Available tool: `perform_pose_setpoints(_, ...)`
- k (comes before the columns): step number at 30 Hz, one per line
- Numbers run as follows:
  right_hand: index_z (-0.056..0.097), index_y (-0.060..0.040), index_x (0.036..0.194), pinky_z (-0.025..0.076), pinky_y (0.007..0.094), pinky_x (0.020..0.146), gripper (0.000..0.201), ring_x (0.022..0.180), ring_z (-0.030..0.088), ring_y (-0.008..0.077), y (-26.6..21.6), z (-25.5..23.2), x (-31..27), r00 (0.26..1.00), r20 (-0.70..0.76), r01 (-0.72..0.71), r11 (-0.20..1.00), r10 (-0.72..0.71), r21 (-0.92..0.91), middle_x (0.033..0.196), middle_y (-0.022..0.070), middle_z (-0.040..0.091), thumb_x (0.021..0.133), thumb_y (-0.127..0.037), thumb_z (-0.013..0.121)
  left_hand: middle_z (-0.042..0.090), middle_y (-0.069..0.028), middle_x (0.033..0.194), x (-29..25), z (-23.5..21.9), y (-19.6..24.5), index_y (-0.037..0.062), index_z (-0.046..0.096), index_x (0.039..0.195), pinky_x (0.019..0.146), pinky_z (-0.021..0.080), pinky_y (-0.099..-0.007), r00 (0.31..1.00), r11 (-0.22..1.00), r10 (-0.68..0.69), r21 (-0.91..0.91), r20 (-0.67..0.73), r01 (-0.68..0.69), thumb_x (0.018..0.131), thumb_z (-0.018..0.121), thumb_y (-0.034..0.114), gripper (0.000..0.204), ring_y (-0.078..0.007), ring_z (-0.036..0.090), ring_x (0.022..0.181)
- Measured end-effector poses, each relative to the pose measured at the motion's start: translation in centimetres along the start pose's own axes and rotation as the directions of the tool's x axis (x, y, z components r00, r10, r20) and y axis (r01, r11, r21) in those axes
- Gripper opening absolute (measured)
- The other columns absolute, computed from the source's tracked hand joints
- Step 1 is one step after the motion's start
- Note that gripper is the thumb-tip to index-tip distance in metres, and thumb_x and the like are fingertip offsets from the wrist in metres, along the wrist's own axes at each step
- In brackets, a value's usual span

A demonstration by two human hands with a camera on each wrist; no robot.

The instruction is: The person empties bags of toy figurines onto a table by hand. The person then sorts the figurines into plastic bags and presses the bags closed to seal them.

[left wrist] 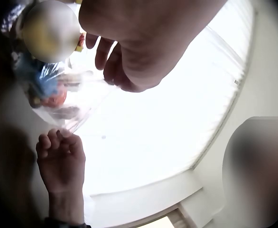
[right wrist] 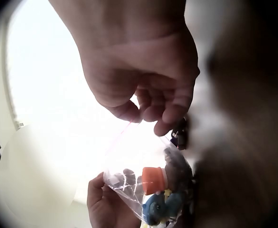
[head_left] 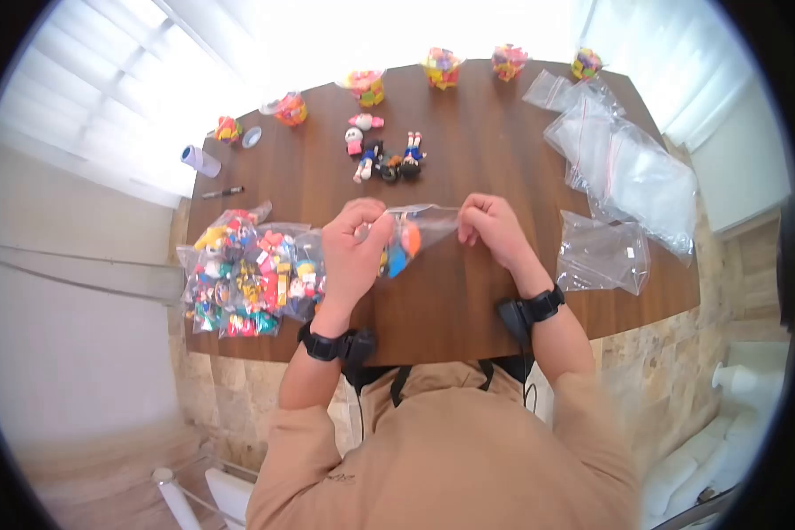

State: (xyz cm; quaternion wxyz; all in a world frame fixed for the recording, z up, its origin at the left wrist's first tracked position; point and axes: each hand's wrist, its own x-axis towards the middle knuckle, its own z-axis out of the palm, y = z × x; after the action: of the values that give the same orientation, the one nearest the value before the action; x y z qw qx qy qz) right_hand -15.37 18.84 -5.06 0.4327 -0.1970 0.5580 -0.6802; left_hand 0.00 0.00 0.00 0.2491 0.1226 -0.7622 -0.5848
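Between the two hands a clear zip bag [head_left: 435, 231] is stretched by its top edge. Inside it are small toy figures, among them an orange piece [right wrist: 153, 180] and a blue one [right wrist: 154, 209]. My left hand [head_left: 355, 252] pinches one corner of the bag's mouth. At the opposite corner, the fingers and thumb of my right hand [head_left: 495, 231] pinch the same edge. Bags packed with colourful figures [head_left: 252, 274] lie just left of my left hand. Beyond the hands, several loose figurines [head_left: 412, 157] lie on the table.
Flat clear bags [head_left: 640, 181] are piled at the right, with a single bag [head_left: 602, 254] nearer. Cups of colourful pieces [head_left: 442, 69] line the table's far edge. A marker [head_left: 223, 193] and a white cylinder [head_left: 201, 162] lie at the left of the wooden table [head_left: 503, 309].
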Motion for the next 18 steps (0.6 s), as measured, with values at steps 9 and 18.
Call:
perform_pose_setpoints(9,0.061,-0.0013,0.081,0.043,0.0263,0.061,0.027,0.064,0.051,0.0081,0.7,0.5,-0.3,0.869,-0.248,0.29,0.848,-0.427,-0.444,0.069,0.001,0.058,0.087,-0.025,0.07,0.056,-0.0129,0.134,-3.6,-1.4,-2.6,-0.0054,0.049,0.134,0.104,0.042,-0.0344,0.969,0.97,-0.12,0.18,-0.218,0.161,0.095,0.063,0.014,0.046,-0.0218,0.056,0.12)
perform_pose_setpoints(18,0.065,0.0016,0.09,0.045,0.0258,0.063,0.021,0.069,0.052,0.0068,1.5,0.9,-0.5,0.974,0.016,0.194,0.801,-0.225,-0.566,0.075,0.0011,0.058,0.094,-0.019,0.065,0.05,-0.0201,0.136,-4.7,0.9,-3.4,-0.0128,0.026,0.145,0.104,0.043,-0.033,0.905,0.937,-0.348,-0.122,-0.245,0.327,0.086,0.075,0.009,0.079,-0.022,0.052,0.123)
